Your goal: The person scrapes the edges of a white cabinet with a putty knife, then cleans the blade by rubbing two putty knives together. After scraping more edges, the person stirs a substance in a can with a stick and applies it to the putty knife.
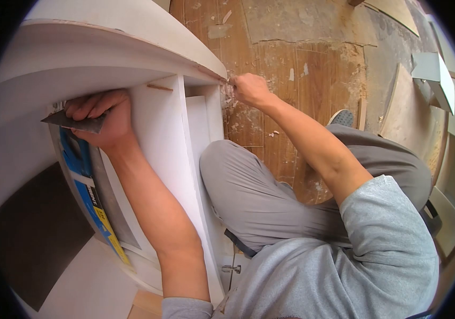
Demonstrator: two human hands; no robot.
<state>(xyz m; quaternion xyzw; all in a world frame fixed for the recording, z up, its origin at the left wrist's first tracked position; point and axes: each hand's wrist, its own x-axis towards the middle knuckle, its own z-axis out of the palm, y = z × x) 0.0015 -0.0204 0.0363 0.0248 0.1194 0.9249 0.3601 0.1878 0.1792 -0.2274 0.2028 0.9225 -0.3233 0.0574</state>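
My left hand (107, 114) reaches inside a white cabinet (155, 127), its fingers curled over a thin dark grey sheet (81, 122) with a pointed corner. Just below that hand lies a handsaw with a blue handle (77, 151), a grey blade (117, 199) and a blue and yellow sleeve along its edge. My right hand (251, 89) is closed right at the end of the curved white top panel (206, 68), and its fingertips are hidden behind the knuckles. I cannot tell what, if anything, it holds.
Shavings and scraps are scattered over the worn wooden floor (270, 127). Loose boards (397, 101) and a white box-like piece (435, 80) stand at the right. A dark brown panel (41, 234) is at the lower left. My bent knee (227, 165) is close beside the cabinet.
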